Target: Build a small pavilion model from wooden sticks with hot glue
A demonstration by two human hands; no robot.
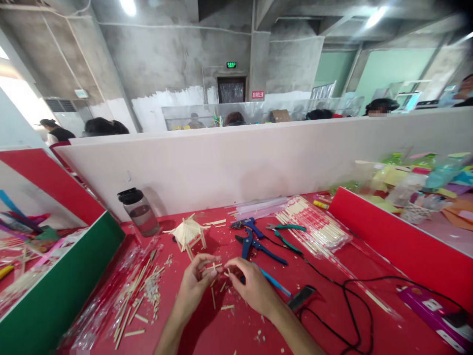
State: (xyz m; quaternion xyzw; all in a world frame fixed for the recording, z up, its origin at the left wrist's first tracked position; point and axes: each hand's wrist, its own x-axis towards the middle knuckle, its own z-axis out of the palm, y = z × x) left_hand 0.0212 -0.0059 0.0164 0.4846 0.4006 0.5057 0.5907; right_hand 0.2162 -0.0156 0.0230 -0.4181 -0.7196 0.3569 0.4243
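Between the fingertips of my left hand (pixel 196 277) is a small crossed piece of wooden sticks (pixel 212 266). My right hand (pixel 254 286) faces it closely, thumb and fingers pinched on a short wooden stick (pixel 226 270). Just beyond my left hand stands a little pavilion model (pixel 189 232) built of pale sticks, with a pointed roof and legs. Cut stick pieces (pixel 227 307) lie on the table below my hands. A blue-handled cutter (pixel 251 245) rests beyond my right hand, and a light blue rod (pixel 275 282) lies partly behind that hand.
A water bottle (pixel 142 214) stands by the white partition (pixel 221 167). Loose sticks (pixel 129 305) and scraps cover the left. Rightward lie a blue glue gun (pixel 248 224), green-handled pliers (pixel 290 228), bundled sticks (pixel 314 227), a black-handled tool (pixel 301 298), a cable (pixel 345 286) and a purple power strip (pixel 430 310).
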